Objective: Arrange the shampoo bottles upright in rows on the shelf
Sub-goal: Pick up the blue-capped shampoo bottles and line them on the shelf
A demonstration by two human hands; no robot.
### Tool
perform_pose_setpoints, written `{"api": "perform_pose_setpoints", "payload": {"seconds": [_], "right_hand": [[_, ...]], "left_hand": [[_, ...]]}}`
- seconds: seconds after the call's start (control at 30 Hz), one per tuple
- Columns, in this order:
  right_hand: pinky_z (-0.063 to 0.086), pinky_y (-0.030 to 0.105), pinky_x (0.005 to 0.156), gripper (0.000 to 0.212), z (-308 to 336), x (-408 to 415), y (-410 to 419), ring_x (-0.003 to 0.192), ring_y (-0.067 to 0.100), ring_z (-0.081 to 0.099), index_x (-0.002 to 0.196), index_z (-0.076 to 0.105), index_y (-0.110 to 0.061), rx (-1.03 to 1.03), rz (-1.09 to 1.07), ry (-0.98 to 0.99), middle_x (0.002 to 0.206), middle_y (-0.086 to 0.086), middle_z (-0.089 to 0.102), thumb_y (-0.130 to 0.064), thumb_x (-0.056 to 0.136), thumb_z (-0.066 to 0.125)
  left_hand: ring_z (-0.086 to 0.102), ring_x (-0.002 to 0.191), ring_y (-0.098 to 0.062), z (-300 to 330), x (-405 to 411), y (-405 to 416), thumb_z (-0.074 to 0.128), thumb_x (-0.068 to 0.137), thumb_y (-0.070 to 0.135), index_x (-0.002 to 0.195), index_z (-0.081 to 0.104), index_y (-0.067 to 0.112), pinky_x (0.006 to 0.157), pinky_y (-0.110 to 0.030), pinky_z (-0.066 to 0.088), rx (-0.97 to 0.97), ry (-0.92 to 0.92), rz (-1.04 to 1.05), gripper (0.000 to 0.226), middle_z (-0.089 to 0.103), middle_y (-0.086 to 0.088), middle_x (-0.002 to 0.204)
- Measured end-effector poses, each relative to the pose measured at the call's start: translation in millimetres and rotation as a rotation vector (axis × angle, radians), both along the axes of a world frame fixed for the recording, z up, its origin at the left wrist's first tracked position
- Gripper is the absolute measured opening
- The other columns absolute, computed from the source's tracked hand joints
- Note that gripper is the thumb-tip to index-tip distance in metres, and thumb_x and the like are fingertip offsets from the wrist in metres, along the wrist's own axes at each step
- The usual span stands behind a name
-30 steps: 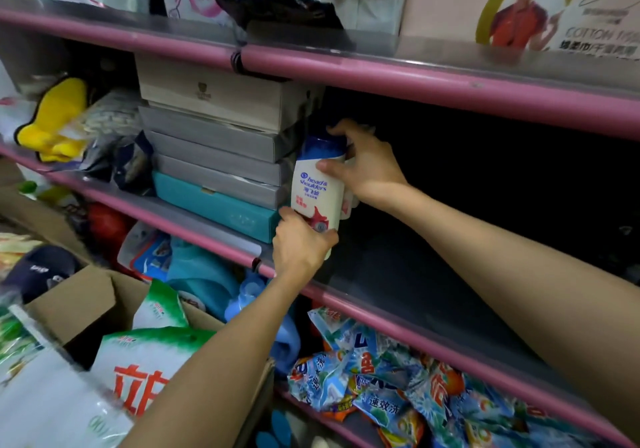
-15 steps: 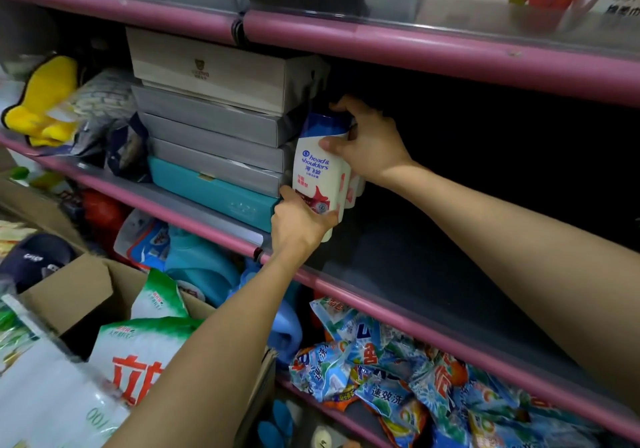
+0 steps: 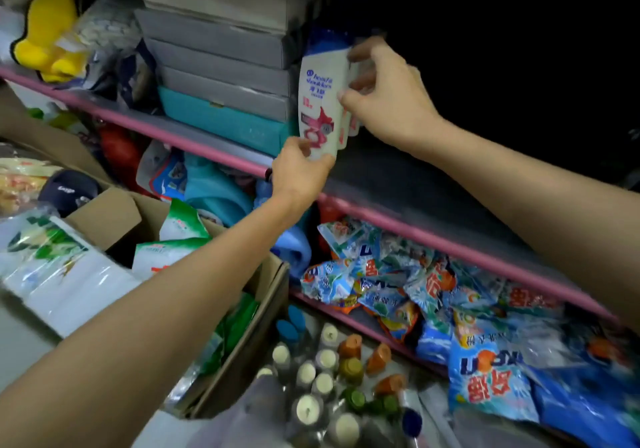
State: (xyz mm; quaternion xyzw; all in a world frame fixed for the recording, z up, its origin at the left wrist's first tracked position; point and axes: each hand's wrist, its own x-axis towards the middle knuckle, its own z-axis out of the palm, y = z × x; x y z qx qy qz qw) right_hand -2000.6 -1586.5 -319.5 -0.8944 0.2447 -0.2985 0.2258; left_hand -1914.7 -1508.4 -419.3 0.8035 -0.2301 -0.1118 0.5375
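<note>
A white shampoo bottle (image 3: 320, 101) with a blue cap stands upright on the grey shelf (image 3: 398, 184), against the stack of boxes. More white bottles stand right behind it, mostly hidden. My left hand (image 3: 298, 174) grips the front bottle's base from below the pink shelf edge. My right hand (image 3: 388, 94) rests its fingers on the bottle's right side and on the bottles behind it. Low in the view stands a cluster of capped bottles (image 3: 322, 378), seen from above.
A stack of grey, beige and teal boxes (image 3: 221, 67) fills the shelf left of the bottle. Detergent bags (image 3: 433, 292) crowd the shelf below. A cardboard box (image 3: 242, 309) with packets sits at lower left. A yellow toy (image 3: 48, 28) lies far left.
The camera has tilted down, bringing the bottle cluster below into view. Both hands stay on the upright bottle; my right hand has slid from its cap to its side.
</note>
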Motion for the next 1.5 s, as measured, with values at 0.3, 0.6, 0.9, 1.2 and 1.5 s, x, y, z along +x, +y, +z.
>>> {"api": "perform_pose_setpoints", "payload": {"seconds": [0.3, 0.6, 0.9, 1.2, 1.5], "right_hand": [[0.050, 0.030, 0.086, 0.023, -146, -94, 86, 0.093, 0.018, 0.065, 0.106, 0.065, -0.017, 0.358, 0.013, 0.189, 0.095, 0.001, 0.070, -0.014, 0.083, 0.061], [0.048, 0.037, 0.090, 0.036, -328, -182, 124, 0.112, 0.031, 0.057, 0.124, 0.053, -0.016, 0.514, -0.021, 0.827, 0.122, 0.012, 0.061, -0.013, 0.088, 0.053], [0.044, 0.032, 0.077, 0.051, -400, -229, 133, 0.119, 0.028, 0.051, 0.140, 0.035, -0.022, 0.420, -0.118, 0.950, 0.139, 0.008, 0.044, -0.018, 0.093, 0.054], [0.046, 0.036, 0.084, 0.040, -429, -241, 135, 0.110, 0.030, 0.057, 0.132, 0.039, -0.018, 0.491, -0.226, 0.987, 0.129, 0.011, 0.051, -0.012, 0.093, 0.050], [0.042, 0.040, 0.089, 0.041, -435, -250, 119, 0.121, 0.030, 0.041, 0.129, 0.047, -0.017, 0.469, -0.463, 0.691, 0.133, 0.011, 0.042, -0.020, 0.088, 0.052]], "left_hand": [[0.064, 0.103, -0.030, -99, -96, 69, 0.057, 0.087, 0.015, 0.092, 0.067, 0.005, 0.083, -0.036, 0.048, 0.304, 0.073, -0.291, 0.015, 0.070, -0.018, 0.100], [0.046, 0.124, -0.030, -252, -165, 156, 0.054, 0.091, 0.026, 0.132, 0.046, 0.017, 0.100, -0.039, 0.041, 0.870, 0.006, -0.491, 0.042, 0.044, -0.011, 0.139], [0.026, 0.137, -0.031, -304, -170, 164, 0.059, 0.087, 0.020, 0.141, 0.031, 0.024, 0.112, -0.045, 0.026, 0.983, -0.335, -0.626, 0.061, 0.032, -0.006, 0.148], [0.037, 0.130, -0.025, -317, -200, 148, 0.061, 0.078, 0.020, 0.135, 0.044, 0.018, 0.112, -0.039, 0.019, 0.742, -0.640, -0.870, 0.059, 0.046, -0.005, 0.136], [0.055, 0.102, -0.021, -319, -238, 184, 0.052, 0.090, 0.037, 0.123, 0.053, 0.017, 0.081, -0.031, 0.046, 0.819, -0.755, -1.067, 0.038, 0.057, -0.006, 0.118]]}}
